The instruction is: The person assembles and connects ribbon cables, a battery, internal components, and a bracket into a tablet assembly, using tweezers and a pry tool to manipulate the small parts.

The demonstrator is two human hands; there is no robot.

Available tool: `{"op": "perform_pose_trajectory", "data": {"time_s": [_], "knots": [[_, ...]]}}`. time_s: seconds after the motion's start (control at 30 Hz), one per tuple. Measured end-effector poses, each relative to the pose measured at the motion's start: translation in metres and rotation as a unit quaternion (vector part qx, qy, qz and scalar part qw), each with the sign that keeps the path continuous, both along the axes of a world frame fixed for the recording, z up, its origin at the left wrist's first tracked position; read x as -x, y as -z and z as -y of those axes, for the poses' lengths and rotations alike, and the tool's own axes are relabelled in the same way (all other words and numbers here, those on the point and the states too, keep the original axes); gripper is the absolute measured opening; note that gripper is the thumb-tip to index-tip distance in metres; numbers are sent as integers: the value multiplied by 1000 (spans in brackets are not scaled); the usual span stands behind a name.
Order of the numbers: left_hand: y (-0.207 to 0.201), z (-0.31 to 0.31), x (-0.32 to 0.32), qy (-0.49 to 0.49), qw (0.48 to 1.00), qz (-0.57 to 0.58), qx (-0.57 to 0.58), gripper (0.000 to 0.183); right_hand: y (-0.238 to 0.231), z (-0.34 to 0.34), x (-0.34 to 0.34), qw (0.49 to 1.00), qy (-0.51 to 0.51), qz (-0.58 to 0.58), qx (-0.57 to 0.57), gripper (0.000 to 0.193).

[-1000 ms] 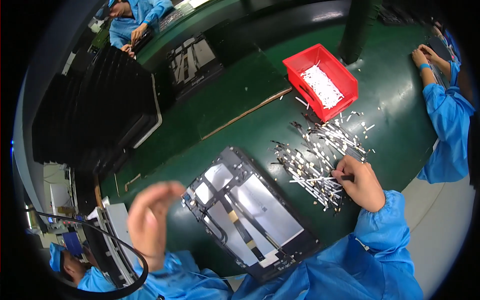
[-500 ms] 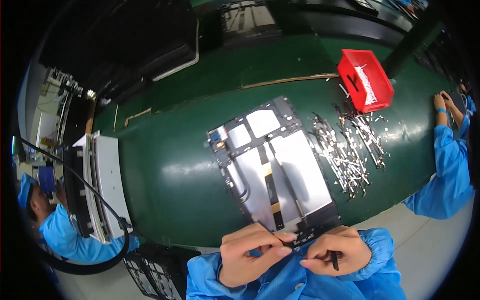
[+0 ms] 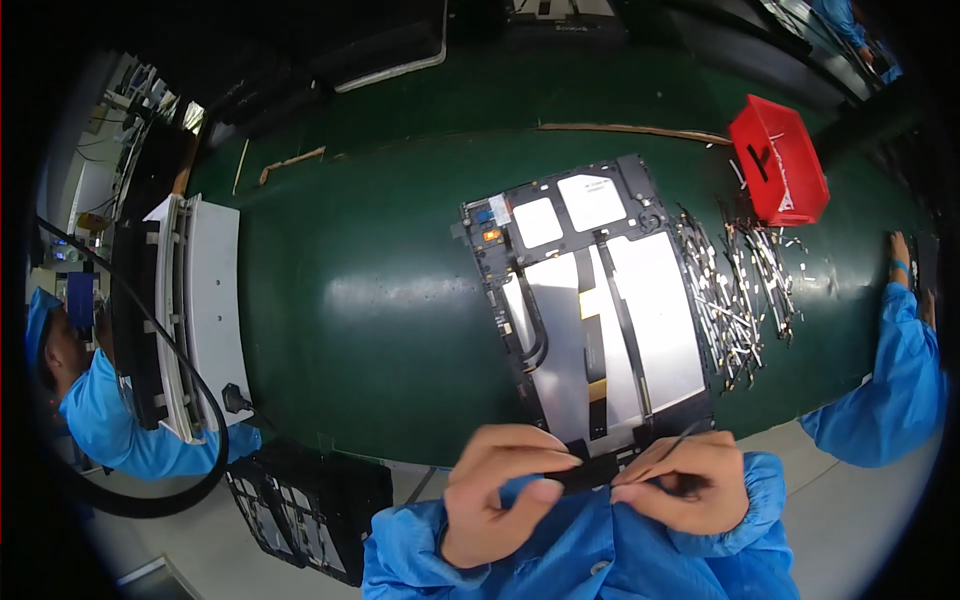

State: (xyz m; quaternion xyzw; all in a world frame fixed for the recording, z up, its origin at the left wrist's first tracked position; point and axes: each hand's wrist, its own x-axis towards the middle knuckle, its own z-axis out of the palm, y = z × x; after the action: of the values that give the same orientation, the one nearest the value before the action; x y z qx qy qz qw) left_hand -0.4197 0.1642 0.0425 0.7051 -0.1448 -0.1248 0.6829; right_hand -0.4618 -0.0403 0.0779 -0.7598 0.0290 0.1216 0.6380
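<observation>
An opened tablet-like device [image 3: 655, 320], with a black frame and large silver plates, lies tilted on the green table in front of me. At its near edge, my left hand [image 3: 505, 495] pinches a short black strip [image 3: 592, 474] between thumb and fingers. My right hand [image 3: 690, 487] is closed at the strip's other end, thumb and forefinger pressed together. A thin dark stick-like tool [image 3: 683, 436] pokes out above the right fingers; its kind is hard to make out. Whether the strip is still joined to the device is hidden by my hands.
Right of the device lies a pile of thin black-and-white strips [image 3: 725, 310]. Behind it stands a red bin [image 3: 800, 170] with white pieces inside. White panels [image 3: 215, 300] stand at the left; black frames [image 3: 300, 510] stand below. Co-workers in blue sit at left and right [image 3: 885, 390].
The view has shifted, so the device sits further right and higher. A black strip now shows between my hands. The dark tool has turned in my right hand, pointing up instead of down.
</observation>
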Motion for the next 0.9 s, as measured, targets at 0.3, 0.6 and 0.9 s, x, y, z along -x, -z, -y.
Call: {"op": "perform_pose_trajectory", "data": {"time_s": [0.3, 0.6, 0.9], "knots": [[5, -23, 29, 104, 977, -189, 0, 55, 23, -26, -22, 989, 107, 92, 50, 12], [15, -31, 29, 46, 924, -333, 184, 48, 29, -31, -23, 985, 65, 119, 109, 13], [40, -19, 15, -20, 969, -209, 128, 17, 24, -42, -31, 968, 7, 117, 223, 20]]}}
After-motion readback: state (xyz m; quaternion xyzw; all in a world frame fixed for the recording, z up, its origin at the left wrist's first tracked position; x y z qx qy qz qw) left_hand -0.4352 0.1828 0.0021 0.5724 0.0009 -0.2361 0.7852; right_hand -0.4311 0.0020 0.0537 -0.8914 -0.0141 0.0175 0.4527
